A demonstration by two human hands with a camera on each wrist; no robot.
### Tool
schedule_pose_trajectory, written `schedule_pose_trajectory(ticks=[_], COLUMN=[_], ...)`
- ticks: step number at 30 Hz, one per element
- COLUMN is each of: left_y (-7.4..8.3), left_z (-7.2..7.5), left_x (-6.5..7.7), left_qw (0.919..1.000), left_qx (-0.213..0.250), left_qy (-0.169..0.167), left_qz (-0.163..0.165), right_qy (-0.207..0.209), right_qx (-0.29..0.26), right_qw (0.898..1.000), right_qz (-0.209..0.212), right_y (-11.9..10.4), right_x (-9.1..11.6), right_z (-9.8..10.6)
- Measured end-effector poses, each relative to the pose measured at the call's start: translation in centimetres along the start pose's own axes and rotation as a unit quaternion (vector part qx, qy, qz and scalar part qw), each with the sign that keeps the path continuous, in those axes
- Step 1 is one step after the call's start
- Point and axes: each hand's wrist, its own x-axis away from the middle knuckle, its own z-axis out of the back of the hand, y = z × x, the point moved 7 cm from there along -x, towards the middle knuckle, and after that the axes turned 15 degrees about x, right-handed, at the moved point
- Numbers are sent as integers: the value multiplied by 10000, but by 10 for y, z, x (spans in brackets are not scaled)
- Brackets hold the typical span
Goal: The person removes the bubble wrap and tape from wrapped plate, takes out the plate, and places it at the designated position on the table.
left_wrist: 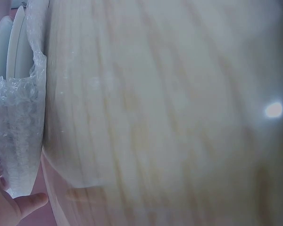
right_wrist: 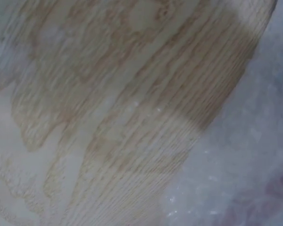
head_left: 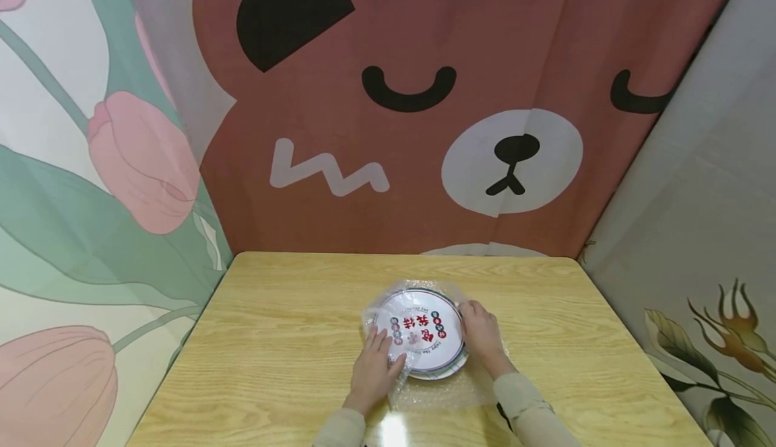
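A stack of round plates (head_left: 421, 331) lies on bubble wrap; the top plate is white with red lettering and a dark rim. Bubble wrap (head_left: 445, 392) spreads under the stack and covers its left side. My left hand (head_left: 372, 371) rests with extended fingers on the wrapped left edge. On the right edge, my right hand (head_left: 483, 336) has bent fingers and pinches the wrap; its fingertips are partly hidden. In the left wrist view, the plates (left_wrist: 20, 47) stand out of the wrap (left_wrist: 16, 122) edge-on. Blurred wrap (right_wrist: 236, 165) fills the right wrist view's right side.
A light wooden table (head_left: 273, 339) carries the stack near its middle. Behind it hangs a cloth with a brown bear (head_left: 327, 110). Flower-patterned cloths (head_left: 145, 157) flank the table on both sides. Light glares on the tabletop near the front.
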Motion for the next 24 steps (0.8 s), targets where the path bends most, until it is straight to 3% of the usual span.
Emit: schedule_pose_trajectory(ticks=[7,16,24], left_y=[2,2,2], left_z=[2,2,2], left_x=[0,0,1], left_qw=[10000,10000,10000], left_qx=[10,24,-2], left_qy=[35,-10,-11], left_qz=[-42,-5,-20], right_qy=[244,35,-192], right_qx=[-20,158,125], right_qw=[9995,9992,9997], right_qz=[179,359,56], right_y=[3,8,15], right_x=[1,5,8], right_z=[5,0,-3])
